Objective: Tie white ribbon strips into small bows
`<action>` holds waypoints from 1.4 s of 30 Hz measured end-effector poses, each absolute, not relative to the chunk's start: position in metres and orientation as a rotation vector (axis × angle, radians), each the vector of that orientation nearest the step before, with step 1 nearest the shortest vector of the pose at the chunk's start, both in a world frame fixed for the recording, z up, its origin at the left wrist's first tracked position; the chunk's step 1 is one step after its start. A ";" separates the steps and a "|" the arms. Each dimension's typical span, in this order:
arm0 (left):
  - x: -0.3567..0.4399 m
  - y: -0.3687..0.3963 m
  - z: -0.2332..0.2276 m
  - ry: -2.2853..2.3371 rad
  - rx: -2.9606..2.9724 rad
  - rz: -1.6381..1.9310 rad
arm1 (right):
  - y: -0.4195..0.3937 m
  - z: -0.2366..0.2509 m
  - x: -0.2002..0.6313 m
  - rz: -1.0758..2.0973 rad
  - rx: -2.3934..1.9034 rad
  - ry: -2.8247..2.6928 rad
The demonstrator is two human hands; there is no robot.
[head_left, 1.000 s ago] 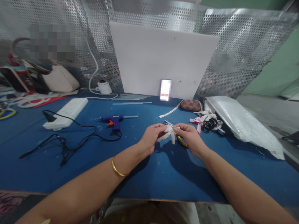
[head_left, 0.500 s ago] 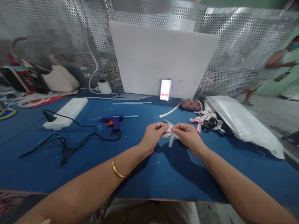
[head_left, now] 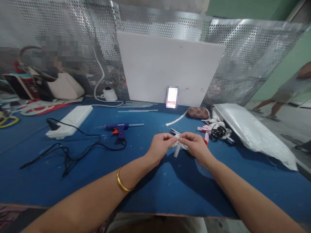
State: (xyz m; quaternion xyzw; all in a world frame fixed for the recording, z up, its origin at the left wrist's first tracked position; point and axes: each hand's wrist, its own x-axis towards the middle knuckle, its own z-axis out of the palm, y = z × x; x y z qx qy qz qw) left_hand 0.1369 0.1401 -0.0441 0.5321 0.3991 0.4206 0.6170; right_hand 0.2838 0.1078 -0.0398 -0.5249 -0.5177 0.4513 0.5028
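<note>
Left hand: the left hand (head_left: 160,146) pinches one side of a small white ribbon bow (head_left: 178,145) between thumb and fingertips, closed on it above the blue table (head_left: 170,184); a gold bangle (head_left: 120,181) sits on that wrist.
Right hand: the right hand (head_left: 195,145) pinches the other side of the bow, fingertips almost meeting those of the left, so the piece is gripped from both sides at its middle.
Ribbon bow: held between the two hands, just off the table, with short loose ends hanging down; the two-sided pinch appears to keep its folds gathered at the centre.
Under the right hand: a bit of yellow and red shows at the table there; what it is cannot be told.
Left of the left hand: a blue glue gun (head_left: 119,128) lies on its side, nozzle away from the hands, its black cord (head_left: 73,152) trailing further left to a white power strip (head_left: 70,120).
Beyond the hands: clear glue sticks (head_left: 137,110) lie flat near a white board (head_left: 170,72) leaning on the perforated metal screen (head_left: 247,61).
Right of the right hand: a heap of ribbon scraps (head_left: 215,127) with something black in it, a small brown pouch (head_left: 198,112) and a long plastic-wrapped package (head_left: 252,131).
Far right: another person (head_left: 286,89) walks past, well apart from the table.
</note>
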 end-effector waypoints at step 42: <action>0.140 0.141 -0.056 0.847 0.871 0.799 | 0.109 -0.051 0.279 1.133 -1.267 -1.080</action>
